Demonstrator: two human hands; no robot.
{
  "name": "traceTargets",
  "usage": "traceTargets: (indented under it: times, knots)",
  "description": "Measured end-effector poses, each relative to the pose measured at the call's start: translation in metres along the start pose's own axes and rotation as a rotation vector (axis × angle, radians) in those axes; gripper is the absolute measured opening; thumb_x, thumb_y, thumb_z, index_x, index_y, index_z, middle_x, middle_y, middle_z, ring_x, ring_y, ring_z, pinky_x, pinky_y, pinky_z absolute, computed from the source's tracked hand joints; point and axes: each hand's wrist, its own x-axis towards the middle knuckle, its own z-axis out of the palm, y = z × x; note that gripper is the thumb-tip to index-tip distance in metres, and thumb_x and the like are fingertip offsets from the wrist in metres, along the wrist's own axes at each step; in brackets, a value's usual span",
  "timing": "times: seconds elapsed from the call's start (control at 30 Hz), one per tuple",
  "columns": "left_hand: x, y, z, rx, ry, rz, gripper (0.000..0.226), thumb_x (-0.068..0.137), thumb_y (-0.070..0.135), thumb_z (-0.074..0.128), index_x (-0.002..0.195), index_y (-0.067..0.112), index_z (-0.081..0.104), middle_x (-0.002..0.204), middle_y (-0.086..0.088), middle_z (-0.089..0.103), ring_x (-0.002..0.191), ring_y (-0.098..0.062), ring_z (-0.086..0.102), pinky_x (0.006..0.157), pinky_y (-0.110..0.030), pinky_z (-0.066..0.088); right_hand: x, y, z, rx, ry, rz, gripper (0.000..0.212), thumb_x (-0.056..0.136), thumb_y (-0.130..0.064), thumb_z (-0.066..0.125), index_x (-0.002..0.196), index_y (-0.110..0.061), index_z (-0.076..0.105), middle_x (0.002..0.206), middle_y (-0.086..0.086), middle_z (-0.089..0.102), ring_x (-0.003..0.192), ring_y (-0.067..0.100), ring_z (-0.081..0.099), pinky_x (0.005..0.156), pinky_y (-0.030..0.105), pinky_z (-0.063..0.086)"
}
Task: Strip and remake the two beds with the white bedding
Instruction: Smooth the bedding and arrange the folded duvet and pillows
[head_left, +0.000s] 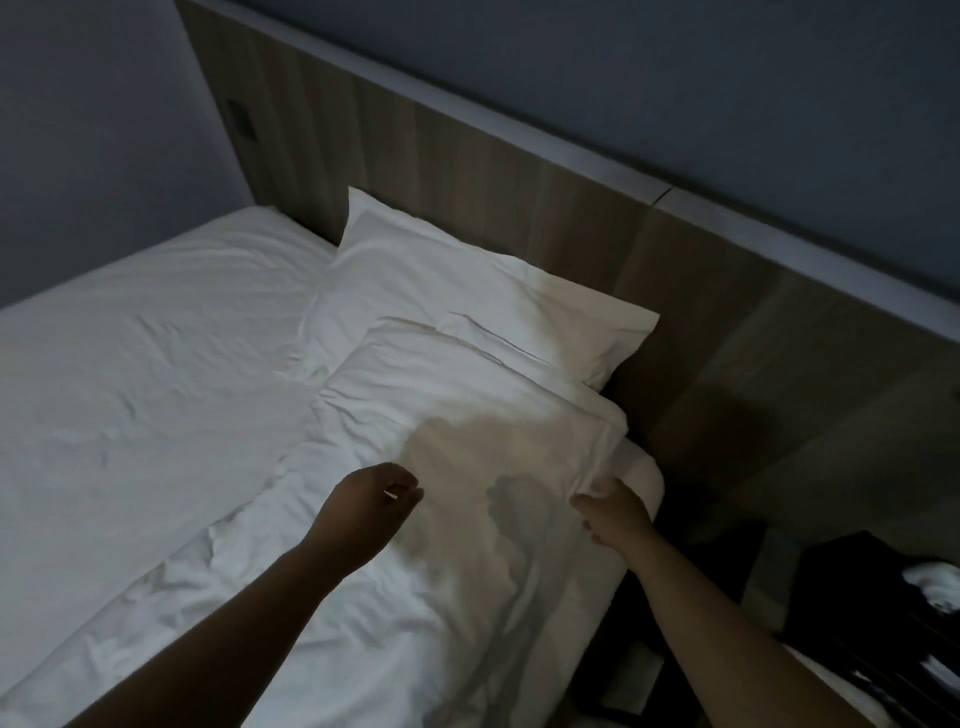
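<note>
Our right hand (615, 512) pinches the side edge of the white duvet (467, 405) at the bed's right edge. Our left hand (371, 493) hovers just over the cover with its fingers loosely curled, holding nothing. The duvet lies bunched along the right half of the bed, its long axis running from us toward the pillow (467, 280) at the headboard (519, 171). Its folded top edge is just ahead of both hands. The bare sheet (130, 364) stretches away to the left, nearer our left hand, so we judge the spread must go that way.
</note>
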Motion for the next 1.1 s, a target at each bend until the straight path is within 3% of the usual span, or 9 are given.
traceTargets:
  times: [0.2, 0.37, 0.67, 0.87, 1.0, 1.1]
  knots:
    - [-0.011, -0.004, -0.02, 0.029, 0.007, 0.025, 0.019, 0.089, 0.028, 0.064, 0.104, 0.016, 0.069, 0.088, 0.011, 0.064, 0.077, -0.002, 0.06, 0.065, -0.007, 0.037, -0.033, -0.017, 0.002, -0.124, 0.024, -0.096, 0.051, 0.09, -0.029, 0.059, 0.135, -0.008, 0.048, 0.135, 0.01, 0.052, 0.121, 0.026, 0.051, 0.088, 0.024, 0.039]
    - [0.012, 0.0, -0.009, 0.022, 0.021, -0.001, 0.019, 0.089, 0.027, 0.064, 0.103, 0.015, 0.069, 0.087, 0.011, 0.063, 0.075, -0.001, 0.058, 0.064, -0.006, 0.037, -0.011, -0.023, -0.009, -0.171, 0.007, -0.139, 0.049, 0.091, -0.03, 0.059, 0.133, -0.008, 0.049, 0.134, 0.009, 0.054, 0.121, 0.024, 0.051, 0.094, 0.025, 0.04]
    - [0.096, 0.015, 0.033, 0.039, 0.006, -0.096, 0.022, 0.087, 0.028, 0.067, 0.105, 0.016, 0.068, 0.092, 0.007, 0.066, 0.077, -0.005, 0.062, 0.072, -0.02, 0.046, 0.083, -0.05, -0.031, -0.248, -0.06, -0.236, 0.052, 0.092, -0.035, 0.059, 0.136, -0.011, 0.046, 0.134, 0.011, 0.053, 0.119, 0.023, 0.053, 0.094, 0.029, 0.043]
    - [0.17, 0.014, 0.051, 0.187, 0.017, -0.024, 0.037, 0.085, 0.028, 0.07, 0.118, 0.014, 0.061, 0.109, -0.005, 0.063, 0.09, -0.015, 0.062, 0.078, -0.023, 0.045, 0.155, -0.073, -0.031, -0.416, -0.102, -0.395, 0.084, 0.083, -0.05, 0.066, 0.146, -0.009, 0.03, 0.15, 0.013, 0.033, 0.138, 0.026, 0.033, 0.107, 0.032, 0.032]
    - [0.206, 0.007, 0.057, 0.247, 0.027, 0.055, 0.049, 0.082, 0.026, 0.074, 0.126, 0.011, 0.058, 0.119, -0.011, 0.06, 0.102, -0.024, 0.061, 0.087, -0.029, 0.047, 0.194, -0.095, -0.013, -0.533, -0.116, -0.467, 0.13, 0.059, -0.084, 0.055, 0.152, -0.009, 0.007, 0.158, 0.015, 0.008, 0.146, 0.028, 0.01, 0.117, 0.042, 0.017]
    - [0.234, 0.0, 0.056, 0.327, -0.01, 0.187, 0.058, 0.081, 0.036, 0.072, 0.13, 0.009, 0.056, 0.128, -0.013, 0.057, 0.108, -0.028, 0.061, 0.092, -0.036, 0.048, 0.216, -0.104, 0.0, -0.628, -0.108, -0.525, 0.139, 0.046, -0.093, 0.041, 0.152, -0.01, 0.01, 0.157, 0.012, 0.018, 0.145, 0.026, 0.018, 0.116, 0.047, 0.017]
